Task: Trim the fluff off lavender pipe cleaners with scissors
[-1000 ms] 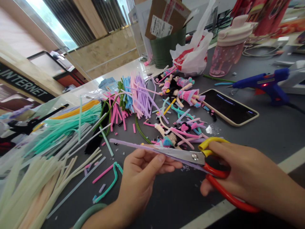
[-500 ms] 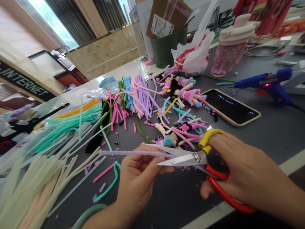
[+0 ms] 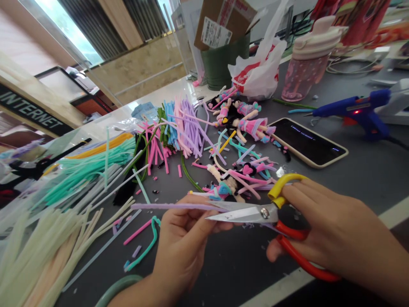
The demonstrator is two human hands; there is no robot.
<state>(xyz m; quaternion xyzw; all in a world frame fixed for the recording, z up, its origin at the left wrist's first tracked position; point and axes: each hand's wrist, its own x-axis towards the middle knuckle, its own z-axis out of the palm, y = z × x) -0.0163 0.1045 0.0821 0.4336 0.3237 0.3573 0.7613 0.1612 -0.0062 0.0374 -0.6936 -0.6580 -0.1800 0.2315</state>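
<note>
My left hand (image 3: 185, 238) pinches a lilac pipe cleaner (image 3: 166, 206) that sticks out to the left of the fingers. A pair of scissors (image 3: 244, 214) with one yellow and one red handle is in my right hand (image 3: 332, 226), fingers through the loops. The blades lie along the pipe cleaner, their tips at my left thumb. More of the lilac stem shows behind the red handle. Just beyond the blades lies a small doll (image 3: 225, 189) in pink and blue among cut pieces. A green bangle (image 3: 119, 288) circles my left wrist.
Bundled pipe cleaners (image 3: 191, 128) and finished dolls (image 3: 254, 127) lie at the middle back. To the right are a phone (image 3: 311, 143), a blue glue gun (image 3: 358, 111) and a pink bottle (image 3: 302, 64). Pale glue sticks or stems (image 3: 28, 256) fill the lower left.
The scissor blades have closed somewhat around the lilac stem. Both hands stay in nearly the same place, and the view has shifted slightly.
</note>
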